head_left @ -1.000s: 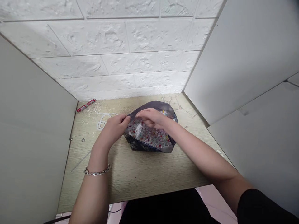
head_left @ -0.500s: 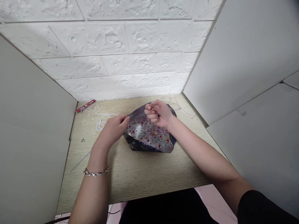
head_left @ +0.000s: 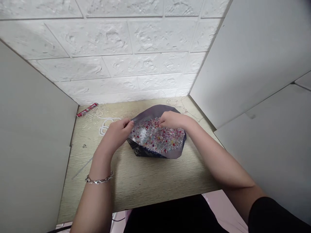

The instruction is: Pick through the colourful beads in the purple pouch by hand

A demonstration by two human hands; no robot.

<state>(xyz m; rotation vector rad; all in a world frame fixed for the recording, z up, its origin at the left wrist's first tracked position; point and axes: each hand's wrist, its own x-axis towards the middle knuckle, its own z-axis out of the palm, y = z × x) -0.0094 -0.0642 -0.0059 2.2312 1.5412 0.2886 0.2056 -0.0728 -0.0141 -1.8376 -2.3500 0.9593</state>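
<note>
A dark bag (head_left: 148, 152) lies wide open in the middle of the table, its inner side grey. Inside it spreads a heap of small beads (head_left: 161, 139), mostly clear and pale pink, with red, purple and yellow ones among them. My left hand (head_left: 119, 129) is closed on the bag's left rim, thumb on top. Over the far part of the heap, my right hand (head_left: 172, 119) points down with its fingers drawn together at the beads. Its fingertips are partly hidden, and I cannot make out what is between them.
Behind the left hand lie white bead strings (head_left: 103, 127), tangled clear thread (head_left: 98, 113) and a red packet (head_left: 86, 110). Clear strands (head_left: 172, 102) lie at the back right. A thin grey stick (head_left: 82, 169) rests at left. White panels (head_left: 243, 58) and a brick-patterned wall (head_left: 148, 61) enclose the table (head_left: 150, 184).
My right hand has gone from palm-up above the bag, fingers curled, to palm-down with fingertips at the beads. My left hand keeps its hold on the bag's rim.
</note>
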